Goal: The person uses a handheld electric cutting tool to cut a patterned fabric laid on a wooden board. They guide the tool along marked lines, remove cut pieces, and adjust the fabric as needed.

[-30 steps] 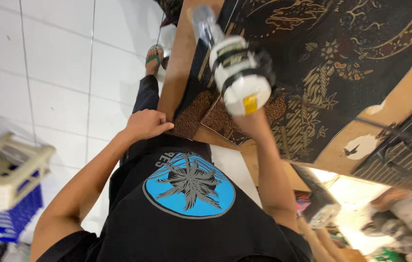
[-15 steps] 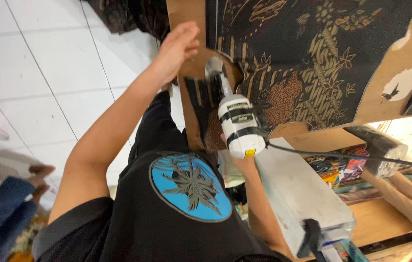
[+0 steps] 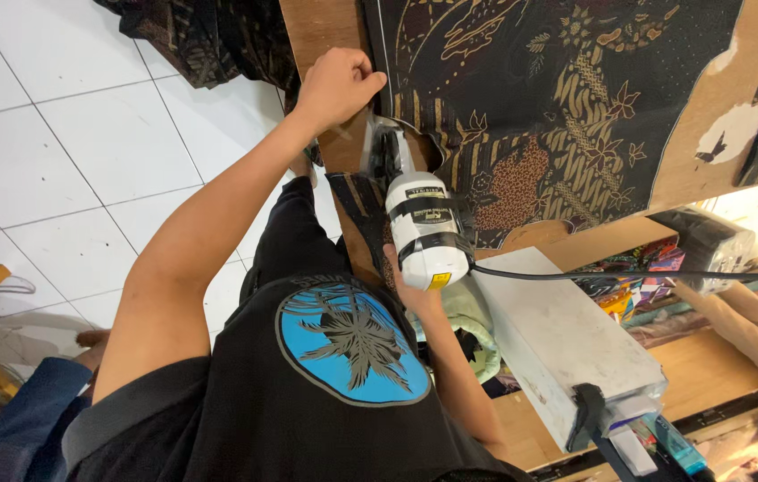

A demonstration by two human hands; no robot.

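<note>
Left hand (image 3: 336,85) pinched the edge of dark patterned cloth (image 3: 558,98) on the wooden table (image 3: 321,27); right hand (image 3: 415,290) clamped a white electric cutter (image 3: 428,232) nearby.

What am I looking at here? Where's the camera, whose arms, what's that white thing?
One picture, from a camera worn on a person's head, looking straight down their own body, so you see their black shirt and both bare arms. No robot here.

The left hand presses on the edge of a dark patterned cloth that lies spread on a wooden table. The right hand has its grip around a white electric cutting tool, whose black cord runs off to the right. The tool's dark front end sits at the cloth edge; the blade itself is too hidden to tell.

Beside it lies a pale grey box. Below is a white tiled floor. The tan sleeve at right belongs to someone else.
</note>
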